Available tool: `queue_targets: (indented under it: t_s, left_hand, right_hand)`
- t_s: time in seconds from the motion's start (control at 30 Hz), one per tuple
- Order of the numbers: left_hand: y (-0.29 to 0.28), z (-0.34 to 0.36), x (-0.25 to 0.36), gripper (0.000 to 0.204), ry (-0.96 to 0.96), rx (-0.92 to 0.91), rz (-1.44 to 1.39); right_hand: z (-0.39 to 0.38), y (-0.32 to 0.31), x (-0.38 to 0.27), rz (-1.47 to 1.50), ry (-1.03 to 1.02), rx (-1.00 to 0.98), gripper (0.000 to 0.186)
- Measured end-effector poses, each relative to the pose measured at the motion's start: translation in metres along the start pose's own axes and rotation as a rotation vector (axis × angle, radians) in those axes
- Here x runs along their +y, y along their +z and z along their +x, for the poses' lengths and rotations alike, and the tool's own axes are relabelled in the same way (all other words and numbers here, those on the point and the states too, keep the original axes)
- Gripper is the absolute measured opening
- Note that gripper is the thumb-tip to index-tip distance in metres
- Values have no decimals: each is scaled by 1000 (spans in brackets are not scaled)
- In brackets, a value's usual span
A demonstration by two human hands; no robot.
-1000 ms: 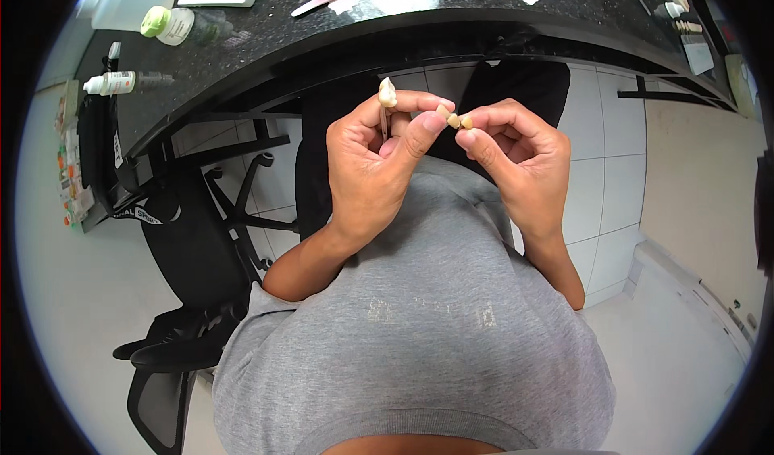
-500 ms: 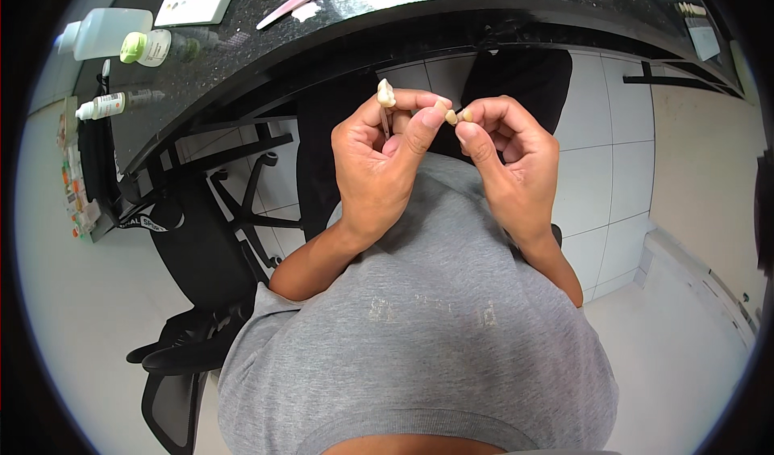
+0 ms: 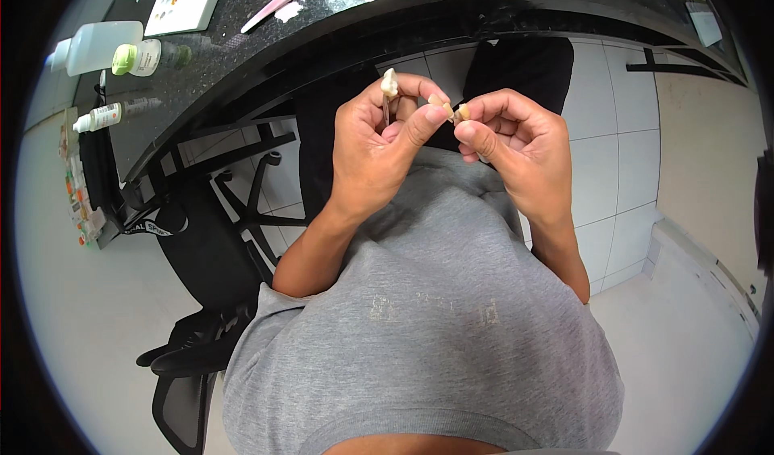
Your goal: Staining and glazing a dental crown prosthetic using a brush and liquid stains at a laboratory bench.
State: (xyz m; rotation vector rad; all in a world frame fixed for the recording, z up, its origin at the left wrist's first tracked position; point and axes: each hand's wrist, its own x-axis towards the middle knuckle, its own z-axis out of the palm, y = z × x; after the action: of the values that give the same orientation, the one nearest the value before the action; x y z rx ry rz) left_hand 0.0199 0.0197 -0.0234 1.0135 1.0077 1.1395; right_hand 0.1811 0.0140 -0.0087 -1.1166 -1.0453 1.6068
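Above my lap, my left hand (image 3: 372, 152) and my right hand (image 3: 524, 152) are raised close together, fingertips nearly meeting. Thumb and index finger of the left pinch a small cream tooth-shaped piece (image 3: 447, 110). Further back in that same hand, a thin stick rises between the fingers, topped by a whiter molar-shaped tooth (image 3: 390, 82). The right pinches another small yellowish tooth-shaped piece (image 3: 463, 111) with a dark bit at its edge. These two pieces sit side by side; whether they touch is too small to tell.
On the black speckled worktop (image 3: 218, 61) stand a clear bottle (image 3: 103, 47), a green-capped jar (image 3: 139, 57), a dropper bottle (image 3: 100, 118) and a white palette (image 3: 187, 2) with coloured spots. A pink-and-white tool (image 3: 284, 2) lies near its edge. A black chair (image 3: 205, 253) stands at left.
Both hands have shifted slightly while keeping their pinches. The right hand has turned a little and its piece sits closer to the left one. The view has tilted slightly.
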Motion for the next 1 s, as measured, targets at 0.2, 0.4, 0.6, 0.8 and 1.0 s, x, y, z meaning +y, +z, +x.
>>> queue_targets:
  t_s: [0.2, 0.4, 0.6, 0.8, 1.0]
  left_hand:
    - [-5, 1, -8, 18, -5, -35, -64]
    - [-9, 2, -7, 21, -148, -185, -205]
    - [-5, 6, -9, 23, -202, -256, -367]
    - [-1, 4, -18, 25, -204, -175, -348]
    - [-3, 5, -24, 26, -184, -232, -397]
  right_hand:
    - [1, -4, -1, 6, 30, 6, 18]
    - [0, -12, -3, 60, 51, -65, 21]
    - [-5, -11, -4, 38, 14, -81, 17]
    - [-4, -8, -4, -289, -147, 6, 14]
    - [-7, -5, 2, -271, -140, 19, 14]
